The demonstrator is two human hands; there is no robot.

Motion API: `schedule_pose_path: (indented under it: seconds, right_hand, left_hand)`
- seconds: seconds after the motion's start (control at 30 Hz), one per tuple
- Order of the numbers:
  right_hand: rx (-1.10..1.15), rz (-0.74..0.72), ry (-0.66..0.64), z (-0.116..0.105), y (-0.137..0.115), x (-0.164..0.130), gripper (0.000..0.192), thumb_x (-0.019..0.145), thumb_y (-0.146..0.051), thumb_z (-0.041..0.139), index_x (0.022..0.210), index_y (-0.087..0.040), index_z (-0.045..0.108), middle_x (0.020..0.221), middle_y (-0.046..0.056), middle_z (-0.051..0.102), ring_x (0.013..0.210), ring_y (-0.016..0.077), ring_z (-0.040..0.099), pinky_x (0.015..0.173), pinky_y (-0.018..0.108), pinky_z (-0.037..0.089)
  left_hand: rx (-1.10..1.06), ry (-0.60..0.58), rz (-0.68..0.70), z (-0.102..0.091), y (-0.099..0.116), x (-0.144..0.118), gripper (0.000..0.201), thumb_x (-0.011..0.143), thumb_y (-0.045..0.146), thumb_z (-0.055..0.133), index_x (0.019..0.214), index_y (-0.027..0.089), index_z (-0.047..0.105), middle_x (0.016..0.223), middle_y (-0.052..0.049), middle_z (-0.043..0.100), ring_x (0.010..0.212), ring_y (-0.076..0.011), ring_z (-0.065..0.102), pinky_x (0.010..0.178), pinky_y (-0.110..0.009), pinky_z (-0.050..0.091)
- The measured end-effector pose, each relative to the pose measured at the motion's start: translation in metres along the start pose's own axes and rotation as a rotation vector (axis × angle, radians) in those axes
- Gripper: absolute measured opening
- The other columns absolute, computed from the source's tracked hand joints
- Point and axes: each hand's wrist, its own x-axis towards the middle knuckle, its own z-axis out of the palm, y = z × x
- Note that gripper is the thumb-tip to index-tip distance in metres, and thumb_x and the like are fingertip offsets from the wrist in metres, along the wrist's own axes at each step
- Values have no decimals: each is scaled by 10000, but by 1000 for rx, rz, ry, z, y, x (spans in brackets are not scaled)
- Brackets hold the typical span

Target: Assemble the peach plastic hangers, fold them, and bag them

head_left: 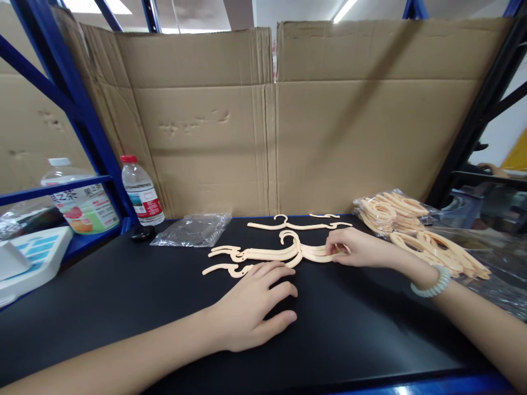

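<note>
Hangers (269, 254) lay loose on the counter (123, 285), bagged hangers (389, 211) at right not yet unpacked — right hand (357, 247) pinched the nearer ones' right ends, left hand (249, 307) splayed, its grip slack, clasping nothing.

Large bottle (84, 211), far left, behind the blue bar (24, 195): dark Chinese characters across the top of the label (99, 207), 2 groups. Right group reads 果之; the next character is lost round the bottle's curve. Left group reads 之茶, its 1st character partly covered by the bar. Finer print beside the fruit picture (78, 219) too small to read. Red-capped bottle (138, 184): red, white and blue wrapper (145, 203) bears lettering, illegible at this size.
</note>
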Motion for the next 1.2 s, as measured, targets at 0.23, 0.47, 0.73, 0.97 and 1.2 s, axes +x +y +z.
schedule_pose_path:
  seconds: [0.23, 0.47, 0.73, 0.97, 1.2]
  right_hand:
    - [9, 13, -4, 0, 1, 0, 132, 694, -96, 546, 762, -156, 641, 696, 13, 610, 614, 122, 520, 566, 223, 387]
    - [8, 49, -8, -1, -1, -1, 102, 701, -115, 564, 755, -155, 642, 684, 11, 616, 612, 121, 528, 560, 221, 386]
    - [-10, 60, -4, 0, 3, 0, 84, 706, -136, 570, 749, -163, 637, 672, 6, 610, 605, 123, 523, 547, 222, 374]
    - [6, 62, -3, -1, 1, -1, 72, 702, -130, 562, 734, -164, 617, 644, 1, 595, 577, 118, 514, 531, 221, 371]
    - [9, 65, 6, 0, 1, 1, 89, 697, -118, 554, 738, -166, 616, 652, 3, 600, 582, 119, 518, 533, 220, 365]
  left_hand:
    - [14, -6, -41, 0, 0, 0, 278, 898, 359, 483, 1136, 240, 563, 1371, -82, 475, 1301, -297, 365, 1069, -503, 288]
    - [48, -16, -64, -1, 1, 0, 286, 907, 375, 460, 1145, 243, 550, 1416, -86, 436, 1329, -295, 333, 1070, -515, 269]
    - [34, -2, -66, 1, 0, 0, 289, 902, 372, 469, 1149, 244, 550, 1432, -90, 419, 1337, -309, 325, 1066, -520, 271]
    - [28, 5, -81, 1, -1, -1, 296, 904, 367, 468, 1160, 235, 537, 1408, -104, 437, 1318, -315, 344, 1044, -517, 300]
    - [15, 24, -84, 3, -2, -2, 306, 903, 365, 475, 1175, 237, 527, 1396, -104, 452, 1341, -319, 319, 1071, -540, 261]
